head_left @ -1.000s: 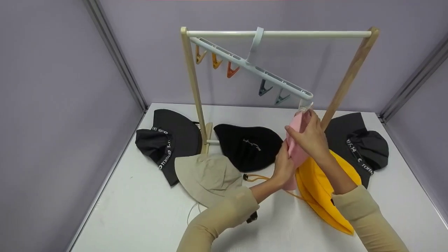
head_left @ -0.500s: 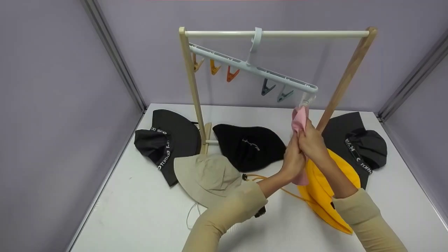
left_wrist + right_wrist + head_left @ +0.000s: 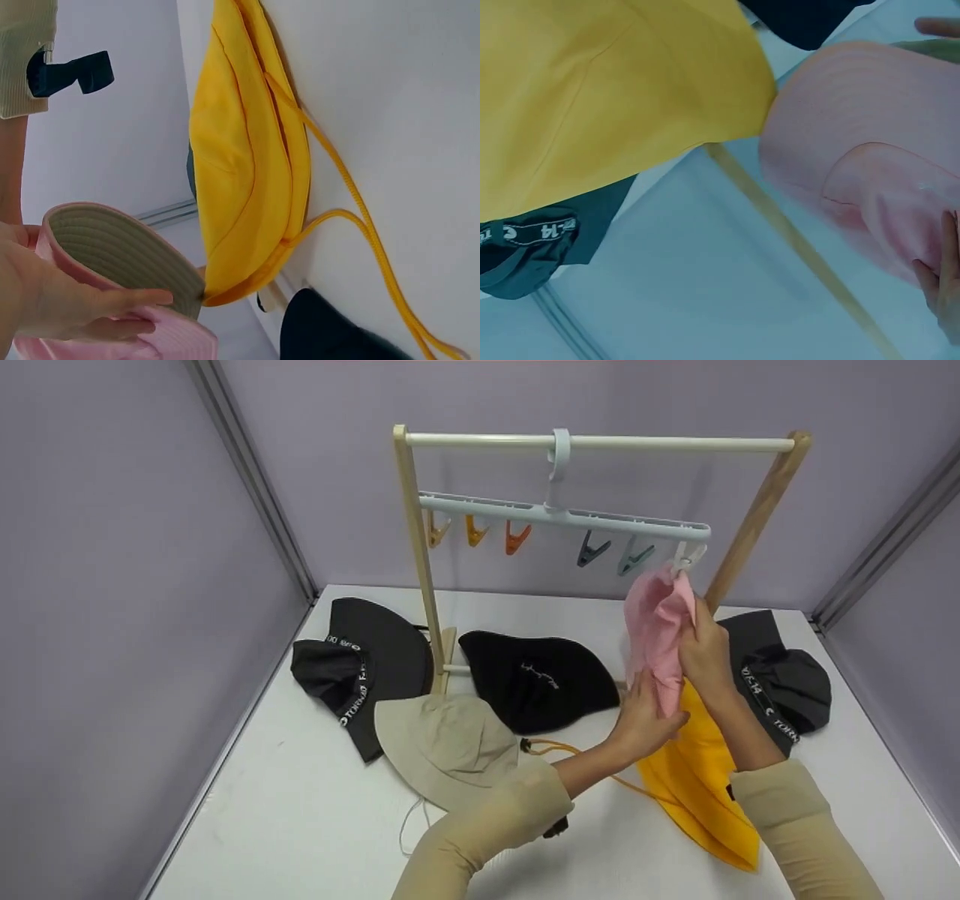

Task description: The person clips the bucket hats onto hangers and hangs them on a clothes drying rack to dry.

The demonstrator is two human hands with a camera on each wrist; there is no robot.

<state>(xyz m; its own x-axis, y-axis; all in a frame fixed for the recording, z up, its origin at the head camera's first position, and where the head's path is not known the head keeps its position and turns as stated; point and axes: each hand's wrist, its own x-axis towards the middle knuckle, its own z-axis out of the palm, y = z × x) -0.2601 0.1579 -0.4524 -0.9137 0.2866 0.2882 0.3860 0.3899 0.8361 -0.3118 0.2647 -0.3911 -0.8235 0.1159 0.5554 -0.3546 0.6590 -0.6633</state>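
A pink bucket hat (image 3: 660,622) with a greenish lining hangs with its top edge in the jaws of the white clip (image 3: 686,556), at the right end of a pale blue clip hanger (image 3: 555,515). My left hand (image 3: 641,724) holds its lower part, fingers on one side and thumb on the other. In the left wrist view those fingers (image 3: 127,300) lie across the brim. My right hand (image 3: 706,652) grips the hat's right side near the top. A yellow hat (image 3: 697,780) with an orange cord lies on the table under both hands.
The hanger hooks over a rod (image 3: 480,439) on a wooden stand. Several other coloured clips, such as an orange clip (image 3: 516,538), hang from it. A black hat (image 3: 536,682), a beige hat (image 3: 457,742) and dark brimmed hats (image 3: 382,645) lie on the white table.
The right end of the hanger has risen, so it is nearly level. Both hands have shifted, and the pink hat, bunched half a second ago, is spread wider below the clip.
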